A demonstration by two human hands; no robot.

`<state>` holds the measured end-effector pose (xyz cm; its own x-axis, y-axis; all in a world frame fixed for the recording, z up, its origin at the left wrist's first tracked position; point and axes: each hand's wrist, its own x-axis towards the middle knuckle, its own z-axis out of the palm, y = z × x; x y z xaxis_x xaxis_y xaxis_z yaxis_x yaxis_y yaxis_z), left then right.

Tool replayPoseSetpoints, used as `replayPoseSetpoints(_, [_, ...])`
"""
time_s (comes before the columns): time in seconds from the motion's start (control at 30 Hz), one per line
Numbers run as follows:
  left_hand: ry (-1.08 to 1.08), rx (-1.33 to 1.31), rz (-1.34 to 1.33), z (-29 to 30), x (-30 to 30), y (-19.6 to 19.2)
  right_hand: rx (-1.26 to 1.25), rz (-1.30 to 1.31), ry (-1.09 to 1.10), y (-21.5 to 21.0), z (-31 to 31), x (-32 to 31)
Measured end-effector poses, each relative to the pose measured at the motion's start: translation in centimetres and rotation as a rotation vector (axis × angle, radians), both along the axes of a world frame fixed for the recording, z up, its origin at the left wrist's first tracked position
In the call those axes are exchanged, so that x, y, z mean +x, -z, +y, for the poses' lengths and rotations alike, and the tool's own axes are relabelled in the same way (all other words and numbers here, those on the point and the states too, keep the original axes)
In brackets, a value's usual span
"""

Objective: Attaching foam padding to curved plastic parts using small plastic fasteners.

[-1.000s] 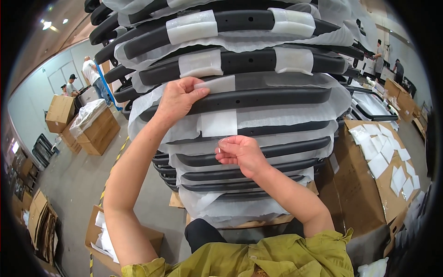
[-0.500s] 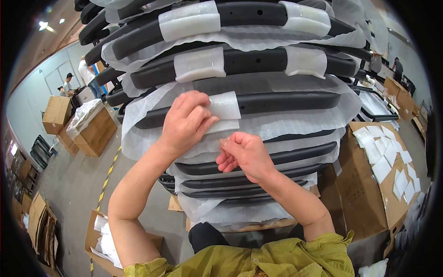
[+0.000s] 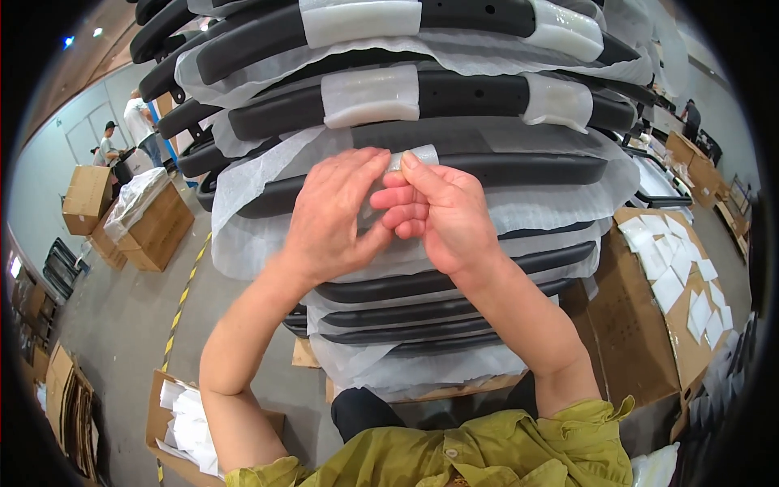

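A white foam sheet (image 3: 423,154) is wrapped over a black curved bar (image 3: 527,170) in the middle of a stack. My left hand (image 3: 333,211) curls over the bar at the sheet's left part, fingers on top and thumb below, hiding most of it. Close beside it, my right hand (image 3: 450,211) has its thumb pressed to its forefinger at the sheet's front. Whatever lies in that pinch is hidden. On the bar above sit two more foam wraps, one at left (image 3: 371,96) and one at right (image 3: 557,101). Thin white sheeting (image 3: 560,207) hangs between the bars.
To the right, white foam pieces (image 3: 669,288) lie on a cardboard box (image 3: 629,341). An open carton (image 3: 158,410) of white pieces stands at lower left. Farther left are brown boxes (image 3: 158,223), a yellow-black floor line (image 3: 187,288) and people (image 3: 139,122) in the background.
My right hand has moved up to the foam sheet on the bar. My left hand has shifted slightly, its fingers straightening over the sheet. The view has turned a little.
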<state>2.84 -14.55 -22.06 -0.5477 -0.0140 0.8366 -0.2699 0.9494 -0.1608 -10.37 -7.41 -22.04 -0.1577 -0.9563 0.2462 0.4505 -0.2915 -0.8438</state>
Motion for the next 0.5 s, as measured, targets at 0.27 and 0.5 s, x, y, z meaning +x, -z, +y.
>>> replayPoseSetpoints(0.27, [0.039,0.431,0.362,-0.9,-2.2,1.4,0.019,0.239,-0.224,1.9,3.9,-3.3])
replayPoseSetpoints(0.5, [0.010,0.604,0.551,-3.0,-3.3,0.8,-0.272,1.339,0.357,7.7,17.6,-11.7])
